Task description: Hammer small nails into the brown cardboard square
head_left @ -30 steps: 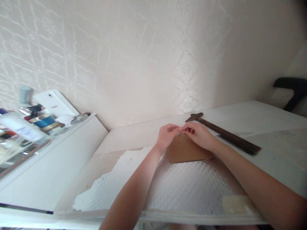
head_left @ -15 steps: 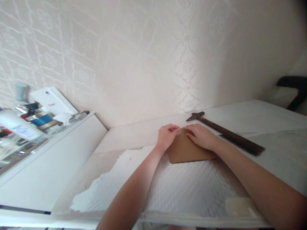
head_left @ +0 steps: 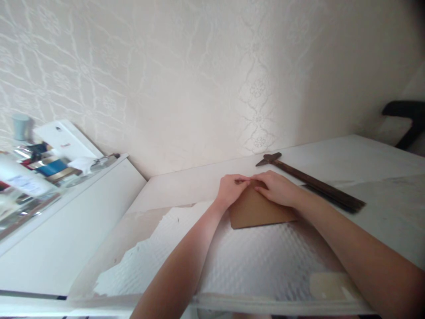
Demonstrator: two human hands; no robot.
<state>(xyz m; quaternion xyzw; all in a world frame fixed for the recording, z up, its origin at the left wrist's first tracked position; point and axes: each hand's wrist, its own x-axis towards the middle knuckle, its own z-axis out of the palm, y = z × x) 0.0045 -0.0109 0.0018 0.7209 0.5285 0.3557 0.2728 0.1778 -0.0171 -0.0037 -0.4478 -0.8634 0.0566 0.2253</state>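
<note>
A thin brown board (head_left: 260,210), like hardboard or cardboard, lies on the white quilted sheet in front of me. My left hand (head_left: 231,191) is closed in a pinch at its far left edge; what the fingertips hold is hidden. My right hand (head_left: 274,188) rests over the far right part of the board, fingers bent round its far edge and thumb on its face. The fingertips of both hands nearly meet. Beyond my right hand lies a hammer (head_left: 308,179) with a dark metal head and brown wooden handle, touched by neither hand.
The torn white quilted sheet (head_left: 252,261) covers part of the white tabletop (head_left: 332,155). A white cabinet (head_left: 66,226) at left carries a white box (head_left: 68,141), a blue-green cup (head_left: 21,126) and several small items. A patterned wall stands behind; a black curved object (head_left: 407,113) is at far right.
My fingertips have drawn closer together at the board's far edge, covering a small shiny piece seen there before. The view has shifted slightly; the hammer stays put.
</note>
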